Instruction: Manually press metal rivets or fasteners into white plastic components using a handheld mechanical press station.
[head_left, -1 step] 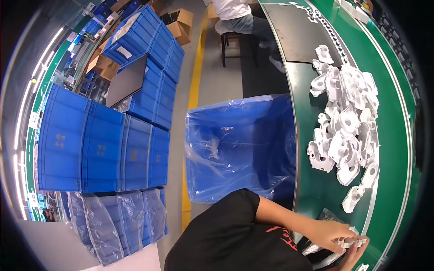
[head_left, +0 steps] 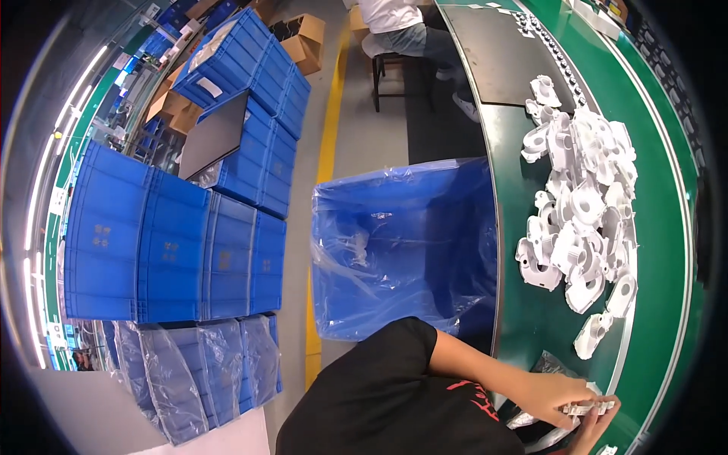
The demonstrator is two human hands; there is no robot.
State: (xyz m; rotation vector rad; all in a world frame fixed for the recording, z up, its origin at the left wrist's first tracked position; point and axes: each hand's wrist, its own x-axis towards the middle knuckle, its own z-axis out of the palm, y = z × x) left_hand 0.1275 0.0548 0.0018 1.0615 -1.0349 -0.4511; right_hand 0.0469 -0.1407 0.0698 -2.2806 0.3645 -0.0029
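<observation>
At the lower right, over the green workbench [head_left: 523, 318], my two hands meet on a small white plastic part [head_left: 588, 408]. My left hand [head_left: 557, 396] comes in from the left with its fingers curled over the part, hiding much of it. Only some of my right hand [head_left: 594, 426] shows; its fingers press against the part's right end. Below my left hand lie clear plastic bags [head_left: 523, 419], and a dark grey bag [head_left: 552, 362] is just beyond it. Farther up the bench spreads a heap of white moulded plastic housings [head_left: 580, 205], with one housing [head_left: 592, 334] closest to my hands.
A blue bin lined with clear plastic [head_left: 402, 250] stands left of the bench. Stacked blue crates [head_left: 174, 235] line the far left. A dark mat [head_left: 500, 57] and a row of small dark pieces [head_left: 557, 57] lie up the bench, near a seated person [head_left: 394, 23].
The fingers of my left hand have shifted slightly over the white plastic part. Everything else looks the same.
</observation>
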